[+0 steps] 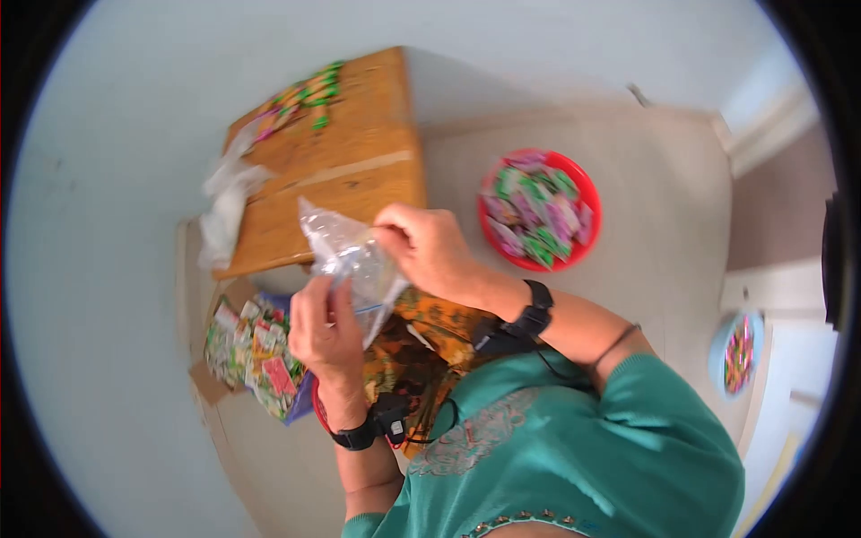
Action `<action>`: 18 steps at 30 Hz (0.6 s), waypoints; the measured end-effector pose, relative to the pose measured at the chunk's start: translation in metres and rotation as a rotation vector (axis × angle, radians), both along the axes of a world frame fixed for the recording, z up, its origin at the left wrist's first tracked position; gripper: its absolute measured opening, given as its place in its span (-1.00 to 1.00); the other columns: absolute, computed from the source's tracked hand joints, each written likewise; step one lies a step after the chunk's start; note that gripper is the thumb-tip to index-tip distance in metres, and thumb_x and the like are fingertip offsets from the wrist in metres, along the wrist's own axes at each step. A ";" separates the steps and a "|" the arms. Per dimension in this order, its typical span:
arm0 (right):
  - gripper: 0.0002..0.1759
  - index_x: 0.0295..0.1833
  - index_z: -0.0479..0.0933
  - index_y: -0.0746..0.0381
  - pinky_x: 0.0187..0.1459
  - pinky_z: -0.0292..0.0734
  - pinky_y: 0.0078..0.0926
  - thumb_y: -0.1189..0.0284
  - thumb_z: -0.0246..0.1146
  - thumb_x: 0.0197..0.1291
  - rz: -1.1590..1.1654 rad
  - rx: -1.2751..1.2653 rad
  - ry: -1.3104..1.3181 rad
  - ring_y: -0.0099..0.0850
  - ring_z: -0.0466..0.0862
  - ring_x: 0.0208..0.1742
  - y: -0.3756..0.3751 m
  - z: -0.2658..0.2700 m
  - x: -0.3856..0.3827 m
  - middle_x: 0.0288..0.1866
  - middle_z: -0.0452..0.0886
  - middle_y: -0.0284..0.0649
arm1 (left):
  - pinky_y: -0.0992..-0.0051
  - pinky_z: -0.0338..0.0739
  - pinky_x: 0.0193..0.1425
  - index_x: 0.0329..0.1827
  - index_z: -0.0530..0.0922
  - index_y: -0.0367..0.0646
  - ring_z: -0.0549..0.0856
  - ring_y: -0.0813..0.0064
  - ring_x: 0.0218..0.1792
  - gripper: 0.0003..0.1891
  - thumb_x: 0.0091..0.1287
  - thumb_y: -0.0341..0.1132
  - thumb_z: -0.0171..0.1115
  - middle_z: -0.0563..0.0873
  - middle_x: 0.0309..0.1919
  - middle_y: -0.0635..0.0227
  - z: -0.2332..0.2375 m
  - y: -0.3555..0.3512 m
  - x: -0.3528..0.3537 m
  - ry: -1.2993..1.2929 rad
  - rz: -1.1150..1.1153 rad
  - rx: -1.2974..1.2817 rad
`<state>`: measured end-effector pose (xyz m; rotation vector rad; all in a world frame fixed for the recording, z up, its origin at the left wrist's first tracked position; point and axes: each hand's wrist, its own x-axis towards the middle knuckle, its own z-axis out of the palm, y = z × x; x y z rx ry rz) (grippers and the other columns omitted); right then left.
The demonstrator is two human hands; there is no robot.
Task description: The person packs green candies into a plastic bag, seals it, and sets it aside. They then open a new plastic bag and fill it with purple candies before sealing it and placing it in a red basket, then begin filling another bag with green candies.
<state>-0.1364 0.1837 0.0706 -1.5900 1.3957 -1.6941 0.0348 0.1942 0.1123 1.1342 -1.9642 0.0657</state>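
Observation:
A clear plastic bag with a blue line across its lower part hangs between my two hands, above my lap. My left hand pinches its lower left side, fingers bent and pressed together. On the upper right edge of the bag, my right hand grips it between thumb and fingers. What the bag holds, if anything, I cannot make out. Just beyond my hands is the near edge of a wooden table.
Small green and pink packets and white plastic lie on the table. A red basin of wrapped packets stands on the floor at right. A box of packets sits at left, a light-blue basin far right.

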 end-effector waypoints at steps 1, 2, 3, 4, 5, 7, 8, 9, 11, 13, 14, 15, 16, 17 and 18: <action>-0.93 -0.19 0.61 0.27 -0.44 0.51 -0.37 0.49 0.34 0.31 0.018 0.034 -0.027 -0.34 0.62 -0.52 -0.007 0.003 0.001 -0.50 0.62 -0.11 | 0.39 0.56 -0.42 -0.17 0.70 -0.17 0.69 0.31 -0.44 -0.83 0.22 -0.49 0.50 0.69 -0.36 0.28 0.002 -0.008 0.003 -0.017 0.002 -0.051; -0.92 -0.19 0.61 0.29 -0.44 0.50 -0.44 0.50 0.33 0.32 0.022 0.071 -0.047 -0.48 0.58 -0.53 -0.014 0.006 0.006 -0.52 0.61 -0.16 | 0.39 0.56 -0.42 -0.17 0.70 -0.17 0.69 0.31 -0.44 -0.83 0.22 -0.49 0.50 0.69 -0.36 0.28 0.005 -0.015 0.009 -0.010 0.046 -0.067; -0.92 -0.19 0.61 0.29 -0.44 0.50 -0.44 0.50 0.33 0.32 0.059 0.062 -0.037 -0.48 0.58 -0.53 -0.024 0.007 0.012 -0.52 0.61 -0.16 | 0.39 0.56 -0.42 -0.17 0.71 -0.17 0.69 0.30 -0.44 -0.83 0.21 -0.50 0.50 0.68 -0.37 0.28 0.009 -0.023 0.012 -0.019 0.031 -0.119; -0.91 -0.19 0.61 0.30 -0.43 0.49 -0.47 0.49 0.33 0.33 0.096 0.055 -0.066 -0.55 0.55 -0.52 -0.035 0.008 0.019 -0.51 0.61 -0.20 | 0.39 0.56 -0.43 -0.17 0.72 -0.16 0.69 0.30 -0.43 -0.82 0.20 -0.51 0.51 0.67 -0.37 0.28 0.012 -0.032 0.014 -0.029 0.010 -0.168; -0.89 -0.18 0.60 0.31 -0.42 0.47 -0.51 0.47 0.32 0.34 0.126 0.052 -0.095 -0.61 0.52 -0.50 -0.045 0.009 0.023 -0.51 0.61 -0.24 | 0.40 0.55 -0.43 -0.18 0.73 -0.17 0.68 0.33 -0.45 -0.81 0.17 -0.52 0.52 0.64 -0.40 0.31 0.015 -0.042 0.019 -0.057 0.040 -0.221; -0.88 -0.18 0.60 0.29 -0.40 0.51 -0.37 0.44 0.31 0.33 0.189 0.082 -0.088 -0.34 0.61 -0.45 -0.069 0.014 0.034 -0.47 0.63 -0.13 | 0.39 0.54 -0.44 -0.18 0.73 -0.17 0.66 0.34 -0.46 -0.81 0.16 -0.53 0.52 0.63 -0.41 0.31 0.026 -0.056 0.023 -0.080 0.100 -0.238; -0.86 -0.18 0.59 0.26 -0.37 0.55 -0.23 0.40 0.30 0.31 0.230 0.114 -0.092 -0.07 0.70 -0.41 -0.080 0.017 0.039 -0.43 0.65 -0.02 | 0.39 0.53 -0.44 -0.18 0.74 -0.18 0.65 0.35 -0.47 -0.80 0.15 -0.53 0.53 0.61 -0.43 0.32 0.032 -0.063 0.024 -0.112 0.138 -0.251; -0.85 -0.21 0.60 0.28 -0.36 0.54 -0.22 0.40 0.27 0.31 0.231 0.131 -0.098 -0.06 0.70 -0.40 -0.090 0.019 0.044 -0.41 0.66 -0.01 | 0.39 0.51 -0.45 -0.25 0.72 -0.17 0.62 0.34 -0.49 -0.86 0.16 -0.51 0.50 0.56 -0.44 0.34 0.036 -0.069 0.022 -0.106 0.154 -0.241; -0.85 -0.19 0.60 0.30 -0.40 0.50 -0.34 0.42 0.30 0.31 0.243 0.111 -0.037 -0.28 0.62 -0.46 -0.118 0.008 0.049 -0.45 0.65 -0.08 | 0.36 0.54 -0.40 -0.22 0.73 -0.15 0.64 0.29 -0.46 -0.88 0.21 -0.49 0.47 0.59 -0.41 0.32 0.036 -0.084 0.019 -0.136 0.200 -0.133; -0.85 -0.17 0.60 0.33 -0.43 0.46 -0.45 0.45 0.32 0.30 0.251 0.090 0.026 -0.49 0.55 -0.52 -0.148 -0.011 0.051 -0.49 0.64 -0.15 | 0.27 0.55 -0.35 -0.22 0.74 -0.13 0.66 0.12 -0.42 -0.94 0.32 -0.37 0.38 0.61 -0.35 0.25 0.027 -0.105 0.016 -0.182 0.238 0.004; -0.85 -0.17 0.60 0.34 -0.42 0.47 -0.40 0.45 0.32 0.29 0.275 0.141 0.165 -0.45 0.57 -0.52 -0.163 -0.023 0.048 -0.46 0.65 -0.11 | 0.27 0.55 -0.35 -0.22 0.74 -0.13 0.66 0.12 -0.42 -0.94 0.32 -0.37 0.38 0.61 -0.35 0.25 0.019 -0.119 0.013 -0.166 0.250 0.004; -0.84 -0.17 0.59 0.34 -0.41 0.48 -0.35 0.45 0.33 0.27 0.297 0.191 0.308 -0.40 0.58 -0.52 -0.175 -0.031 0.044 -0.44 0.66 -0.08 | 0.24 0.56 -0.34 -0.22 0.74 -0.12 0.68 0.09 -0.38 -0.92 0.33 -0.34 0.36 0.63 -0.33 0.22 0.011 -0.136 0.010 -0.183 0.270 0.082; -0.84 -0.17 0.59 0.34 -0.41 0.48 -0.35 0.45 0.33 0.27 0.309 0.192 0.326 -0.40 0.58 -0.52 -0.186 -0.035 0.039 -0.44 0.66 -0.08 | 0.20 0.56 -0.32 -0.22 0.74 -0.12 0.70 0.05 -0.35 -0.90 0.34 -0.32 0.34 0.65 -0.32 0.19 0.001 -0.151 0.007 -0.200 0.290 0.164; -0.84 -0.20 0.61 0.33 -0.35 0.52 -0.26 0.44 0.32 0.25 0.352 0.231 0.391 -0.19 0.64 -0.43 -0.197 -0.039 0.033 -0.42 0.66 -0.02 | 0.20 0.56 -0.32 -0.22 0.74 -0.12 0.70 0.05 -0.35 -0.90 0.34 -0.32 0.34 0.65 -0.32 0.19 -0.012 -0.167 0.007 -0.179 0.302 0.162; -0.84 -0.22 0.62 0.32 -0.30 0.55 -0.17 0.43 0.31 0.23 0.391 0.271 0.456 0.02 0.69 -0.34 -0.208 -0.042 0.025 -0.40 0.67 0.04 | 0.18 0.58 -0.35 -0.33 0.67 -0.13 0.71 0.04 -0.36 -0.93 0.29 -0.36 0.30 0.64 -0.34 0.17 -0.029 -0.183 0.006 -0.159 0.302 0.165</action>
